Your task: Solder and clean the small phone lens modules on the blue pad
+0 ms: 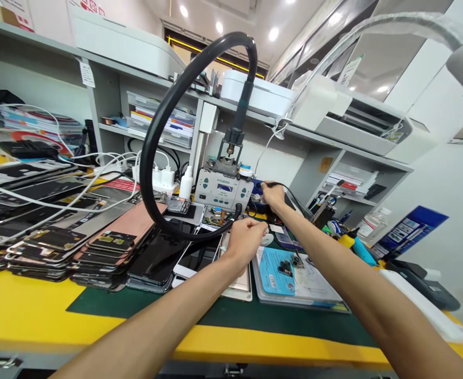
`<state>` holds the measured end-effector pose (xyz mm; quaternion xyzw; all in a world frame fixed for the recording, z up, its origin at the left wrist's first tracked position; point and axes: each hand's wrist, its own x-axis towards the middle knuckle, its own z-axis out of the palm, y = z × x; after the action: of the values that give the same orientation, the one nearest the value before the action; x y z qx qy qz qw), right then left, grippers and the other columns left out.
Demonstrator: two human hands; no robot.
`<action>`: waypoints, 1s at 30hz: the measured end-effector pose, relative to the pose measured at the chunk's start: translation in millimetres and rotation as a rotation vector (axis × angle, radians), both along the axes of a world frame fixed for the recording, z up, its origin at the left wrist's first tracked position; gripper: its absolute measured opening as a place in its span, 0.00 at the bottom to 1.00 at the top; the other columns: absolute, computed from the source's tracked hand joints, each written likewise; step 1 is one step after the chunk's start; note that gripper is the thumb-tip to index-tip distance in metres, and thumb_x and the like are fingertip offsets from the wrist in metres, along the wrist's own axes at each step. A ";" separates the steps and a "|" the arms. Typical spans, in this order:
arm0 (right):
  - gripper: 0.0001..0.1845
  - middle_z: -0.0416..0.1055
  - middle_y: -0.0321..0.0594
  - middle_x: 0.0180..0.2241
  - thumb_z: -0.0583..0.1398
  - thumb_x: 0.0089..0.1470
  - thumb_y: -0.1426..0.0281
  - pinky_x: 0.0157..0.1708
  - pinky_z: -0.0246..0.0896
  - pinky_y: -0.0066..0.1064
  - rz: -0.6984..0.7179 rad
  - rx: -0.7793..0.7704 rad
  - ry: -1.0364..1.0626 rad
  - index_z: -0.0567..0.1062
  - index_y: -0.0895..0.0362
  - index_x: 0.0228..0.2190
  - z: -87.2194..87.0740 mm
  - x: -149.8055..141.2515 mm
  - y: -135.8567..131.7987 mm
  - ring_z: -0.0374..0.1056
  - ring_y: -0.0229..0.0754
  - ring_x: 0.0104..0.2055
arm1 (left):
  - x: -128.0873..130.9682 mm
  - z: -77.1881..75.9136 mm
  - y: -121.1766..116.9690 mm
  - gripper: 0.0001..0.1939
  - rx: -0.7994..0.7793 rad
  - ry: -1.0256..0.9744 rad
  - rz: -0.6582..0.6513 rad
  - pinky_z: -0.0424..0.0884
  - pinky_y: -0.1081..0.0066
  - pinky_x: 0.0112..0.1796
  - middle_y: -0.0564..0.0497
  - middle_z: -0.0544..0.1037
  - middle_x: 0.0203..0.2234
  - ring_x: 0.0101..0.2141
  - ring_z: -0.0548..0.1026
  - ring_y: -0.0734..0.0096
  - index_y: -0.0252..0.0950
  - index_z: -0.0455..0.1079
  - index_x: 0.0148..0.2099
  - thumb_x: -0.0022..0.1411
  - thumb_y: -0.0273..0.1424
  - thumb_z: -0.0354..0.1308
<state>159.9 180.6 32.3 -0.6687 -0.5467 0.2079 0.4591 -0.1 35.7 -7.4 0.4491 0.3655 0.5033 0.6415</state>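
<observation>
My left hand (247, 239) is closed in a pinch above the phones in front of the hot-air station (223, 190). What its fingers hold, if anything, is hidden. A small round white item (267, 240) lies just beyond its fingertips. Farther back, my right hand (273, 196) is wrapped round a slim tool whose black cord (289, 189) runs off to the right; most of the tool is covered by the fingers. Beside that hand stands a dark blue holder (256, 187), right of the station.
Stacks of phone screens (109, 239) fill the left side. A thick black hose (148, 142) arches over the bench. Small black parts (285, 267) lie on a blue-and-white package (273, 287). A white bottle (186, 183) stands beside the station; shelves (306, 138) rise behind.
</observation>
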 end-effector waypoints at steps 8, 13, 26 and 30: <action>0.17 0.73 0.46 0.50 0.61 0.65 0.63 0.44 0.73 0.43 -0.189 0.222 0.254 0.73 0.58 0.52 23.9 29.6 -32.6 0.74 0.45 0.46 | 0.7 0.2 -3.0 0.08 0.029 0.030 0.005 0.57 0.74 0.23 0.57 0.65 0.14 0.17 0.58 0.79 0.35 0.70 0.23 0.52 0.31 0.62; 0.06 0.69 0.32 0.25 0.62 0.61 0.67 0.14 0.55 0.21 -0.156 0.348 0.559 0.72 0.57 0.34 44.8 65.4 -93.1 0.60 0.30 0.18 | 1.6 -0.2 -4.2 0.09 0.059 0.042 0.002 0.55 0.73 0.23 0.57 0.67 0.16 0.17 0.58 0.78 0.35 0.69 0.23 0.51 0.32 0.62; 0.06 0.65 0.31 0.17 0.61 0.59 0.67 0.11 0.50 0.20 0.099 0.074 0.928 0.73 0.57 0.32 5.4 91.6 -133.0 0.56 0.31 0.14 | 1.6 -5.0 -3.7 0.12 0.179 0.180 -0.013 0.59 0.70 0.26 0.56 0.66 0.16 0.20 0.60 0.75 0.36 0.69 0.26 0.57 0.36 0.62; 0.09 0.74 0.38 0.21 0.63 0.58 0.67 0.14 0.56 0.22 0.145 0.010 0.854 0.77 0.61 0.35 -5.4 87.5 -143.5 0.64 0.33 0.17 | 0.2 -4.6 -7.9 0.11 0.280 0.249 0.010 0.65 0.67 0.33 0.51 0.75 0.26 0.30 0.70 0.67 0.36 0.71 0.29 0.61 0.36 0.60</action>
<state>247.4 37.1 26.9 -0.4802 -0.3544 0.4948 0.6316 0.2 27.8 -12.0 0.5911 0.3706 0.4930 0.5199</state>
